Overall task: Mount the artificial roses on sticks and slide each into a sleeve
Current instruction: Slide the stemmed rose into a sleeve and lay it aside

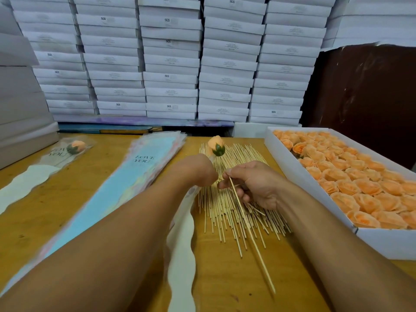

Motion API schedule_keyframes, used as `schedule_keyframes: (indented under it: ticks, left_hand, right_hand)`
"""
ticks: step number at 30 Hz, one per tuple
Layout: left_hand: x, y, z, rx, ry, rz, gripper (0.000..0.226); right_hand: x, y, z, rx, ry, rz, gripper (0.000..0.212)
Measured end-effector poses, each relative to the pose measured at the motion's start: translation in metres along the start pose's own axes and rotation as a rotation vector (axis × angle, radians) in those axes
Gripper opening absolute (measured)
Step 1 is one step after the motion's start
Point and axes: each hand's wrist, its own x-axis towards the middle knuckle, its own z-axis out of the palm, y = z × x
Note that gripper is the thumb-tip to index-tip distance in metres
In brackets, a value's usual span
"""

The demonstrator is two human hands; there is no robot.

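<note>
My left hand (198, 170) grips the sleeved rose (216, 146), while my right hand's fingers (227, 176) pinch one stick (247, 228); I'd lift it clear of the pile (225, 210) mid-bench before reaching for the next rose.

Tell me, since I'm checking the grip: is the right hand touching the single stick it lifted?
Touching. The head view shows the right hand pinching the single stick near its top end, fingers curled round it.

Tall stacks of flat white cardboard boxes (171, 57) fill the back wall behind a yellowish wooden table (225, 278). A dark brown panel (364, 91) stands at right.
</note>
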Motion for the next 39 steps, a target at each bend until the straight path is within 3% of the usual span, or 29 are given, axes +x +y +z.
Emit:
schedule_keyframes:
  ticks: [4,8,13,17,21,23,27,29,31,35,37,39]
  left_hand:
    - [-0.011,0.009,0.007,-0.063,-0.081,0.037,0.048]
    - [-0.021,0.02,0.01,-0.03,-0.106,0.073,0.033]
    - [-0.029,0.025,0.007,-0.015,-0.279,0.202,0.024]
    - [-0.031,0.015,-0.001,-0.226,-0.486,0.251,0.025]
    - [-0.03,-0.003,-0.008,-0.409,-0.552,0.278,0.026]
    - [-0.025,-0.01,-0.006,-0.573,-0.39,0.193,0.025]
    - [-0.013,-0.017,0.009,-0.804,0.269,-0.1,0.038]
    - [-0.006,-0.023,0.013,-0.868,0.373,-0.241,0.073]
    - [-0.004,-0.025,0.014,-1.055,0.288,-0.316,0.089]
    - [-0.001,-0.04,0.015,-1.759,-0.066,-0.241,0.053]
    - [-0.003,-0.051,0.016,-1.903,-0.252,-0.164,0.058]
    - [-0.003,-0.057,0.017,-1.889,-0.335,-0.081,0.056]
  right_hand:
    - [0.0,-0.001,0.0,0.078,0.036,-0.002,0.015]
    - [0.001,-0.001,-0.002,0.11,0.068,0.0,0.017]
    - [0.003,0.0,-0.004,0.069,0.108,0.036,0.016]
    - [0.004,0.002,-0.005,0.0,0.116,0.05,0.017]
    - [0.006,0.003,-0.006,-0.028,0.148,0.054,0.019]
    - [0.006,0.003,-0.007,0.006,0.154,0.052,0.018]
    - [0.004,0.0,-0.008,0.159,0.082,0.082,0.016]
    - [0.003,-0.003,-0.009,0.232,0.016,0.099,0.016]
    - [0.0,-0.005,-0.009,0.291,-0.046,0.109,0.016]
    - [-0.002,-0.007,-0.008,0.357,-0.117,0.117,0.019]
    - [-0.003,-0.008,-0.008,0.369,-0.122,0.115,0.02]
    - [-0.004,-0.008,-0.007,0.353,-0.117,0.108,0.02]
